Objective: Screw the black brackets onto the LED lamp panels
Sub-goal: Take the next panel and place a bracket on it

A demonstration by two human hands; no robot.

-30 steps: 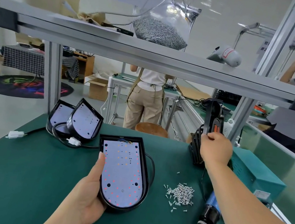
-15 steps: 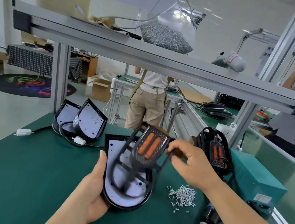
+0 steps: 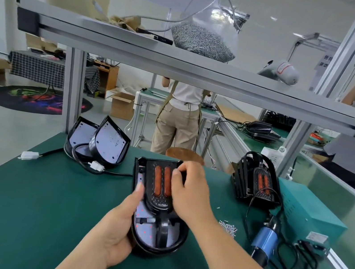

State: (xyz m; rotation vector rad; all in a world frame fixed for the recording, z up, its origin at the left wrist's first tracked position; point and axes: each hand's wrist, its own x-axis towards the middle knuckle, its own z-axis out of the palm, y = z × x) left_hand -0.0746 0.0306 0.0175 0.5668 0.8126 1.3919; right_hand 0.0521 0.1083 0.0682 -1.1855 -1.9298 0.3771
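A black LED lamp panel (image 3: 149, 240) with a white LED board lies on the green mat at the centre. My left hand (image 3: 120, 225) grips its left edge, thumb on the rim. A black bracket (image 3: 159, 187) with two orange strips lies on top of the panel. My right hand (image 3: 188, 190) holds the bracket at its upper right side. A stack of more black brackets (image 3: 257, 183) stands at the right. Loose small screws (image 3: 227, 227) lie on the mat right of my right wrist.
Two more lamp panels (image 3: 100, 142) with a cable and white connectors lean at the back left. A blue electric screwdriver (image 3: 264, 242) lies at the right beside a teal power box (image 3: 304, 212) and tangled cables. A shelf beam (image 3: 183, 65) crosses overhead; two people stand behind.
My right hand took a bracket from the stack at the right, carried it left and set it down onto the lamp panel. My left hand kept holding the panel.
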